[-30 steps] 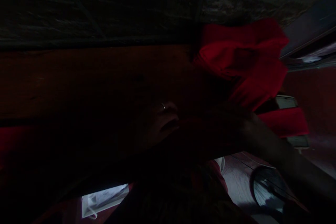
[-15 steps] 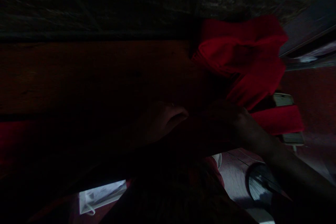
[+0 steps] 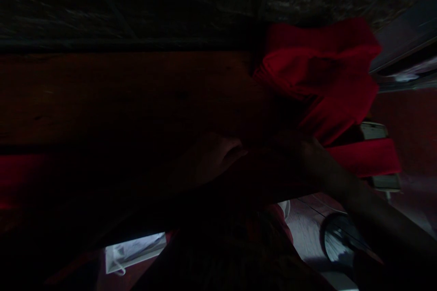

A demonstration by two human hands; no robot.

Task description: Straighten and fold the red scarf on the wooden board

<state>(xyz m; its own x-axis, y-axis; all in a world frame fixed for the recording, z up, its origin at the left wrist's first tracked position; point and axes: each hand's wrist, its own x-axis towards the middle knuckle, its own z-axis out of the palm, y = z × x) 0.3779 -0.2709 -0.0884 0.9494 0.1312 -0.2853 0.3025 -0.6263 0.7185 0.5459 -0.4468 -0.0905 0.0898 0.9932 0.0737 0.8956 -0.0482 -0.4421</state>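
The scene is very dark. My left hand [image 3: 211, 159] sits in the middle of the view with its fingers curled over dark cloth on a reddish wooden surface [image 3: 119, 95]. My right hand [image 3: 300, 152] reaches in from the lower right and rests at the lower edge of a bunched red cloth [image 3: 317, 72]. Its fingers are lost in shadow. A flat red fold [image 3: 365, 157] lies just right of that hand.
A dark rough wall [image 3: 170, 4] runs across the top. A pale box-like object [image 3: 373, 131] peeks out beside the red fold. Lower down, lit floor shows a white paper bag [image 3: 134, 254] and a round dark object [image 3: 341, 243].
My left hand's fingers have curled in and shifted slightly right. My right hand has stayed at the red cloth's edge. The view has drifted a little.
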